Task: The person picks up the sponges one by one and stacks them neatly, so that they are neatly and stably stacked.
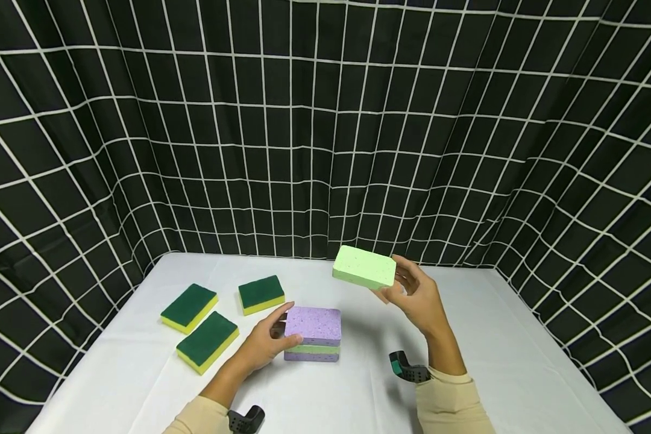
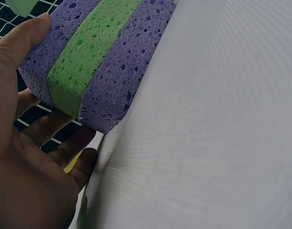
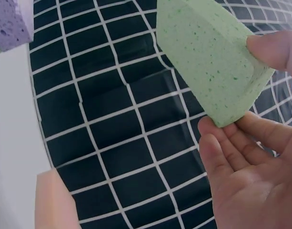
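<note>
Green sponge (image 1: 363, 266) is pinched at one end by my right hand (image 1: 418, 296), raised in the air to the right of the stack (image 1: 313, 339) and not touching it. My left hand (image 1: 261, 345) curls loosely around the left end of this stack, which stands purple, green, purple on the white table (image 1: 352, 398). To do this well, I should press only softly, so the sponge does not bend, and level it, because it tilts. My left fingers should steady the layers without pushing them, and my arm should avoid the three scouring sponges (image 1: 207, 337).
</note>
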The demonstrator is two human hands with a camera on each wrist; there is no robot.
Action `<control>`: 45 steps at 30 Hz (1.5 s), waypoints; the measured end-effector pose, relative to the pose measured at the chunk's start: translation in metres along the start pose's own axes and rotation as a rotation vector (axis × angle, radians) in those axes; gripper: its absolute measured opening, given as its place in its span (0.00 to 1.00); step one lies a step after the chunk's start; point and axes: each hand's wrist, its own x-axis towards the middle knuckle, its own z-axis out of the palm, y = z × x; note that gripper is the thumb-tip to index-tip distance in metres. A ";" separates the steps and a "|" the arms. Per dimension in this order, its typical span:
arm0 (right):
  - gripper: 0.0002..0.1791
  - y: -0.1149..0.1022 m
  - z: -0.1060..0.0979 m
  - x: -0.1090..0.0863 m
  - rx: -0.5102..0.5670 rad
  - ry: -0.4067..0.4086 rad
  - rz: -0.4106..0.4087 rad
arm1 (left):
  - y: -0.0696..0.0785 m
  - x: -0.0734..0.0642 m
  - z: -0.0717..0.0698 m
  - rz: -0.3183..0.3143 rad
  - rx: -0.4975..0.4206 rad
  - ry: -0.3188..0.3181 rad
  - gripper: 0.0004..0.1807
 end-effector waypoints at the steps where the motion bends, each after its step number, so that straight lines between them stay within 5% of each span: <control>1: 0.36 -0.005 0.002 -0.001 -0.002 -0.007 -0.010 | 0.001 0.000 0.000 -0.001 -0.001 -0.001 0.41; 17: 0.37 -0.021 0.028 -0.004 0.039 -0.153 -0.087 | 0.039 -0.013 -0.002 -0.004 0.000 -0.018 0.40; 23: 0.37 -0.019 0.037 -0.003 0.077 -0.195 -0.116 | 0.037 -0.013 -0.001 0.006 0.001 -0.018 0.40; 30: 0.39 0.018 0.046 0.003 0.136 -0.218 -0.265 | 0.038 -0.013 -0.002 0.004 -0.002 -0.029 0.41; 45: 0.36 -0.008 0.062 -0.006 0.114 -0.263 -0.182 | 0.000 -0.001 0.000 0.011 -0.029 -0.012 0.40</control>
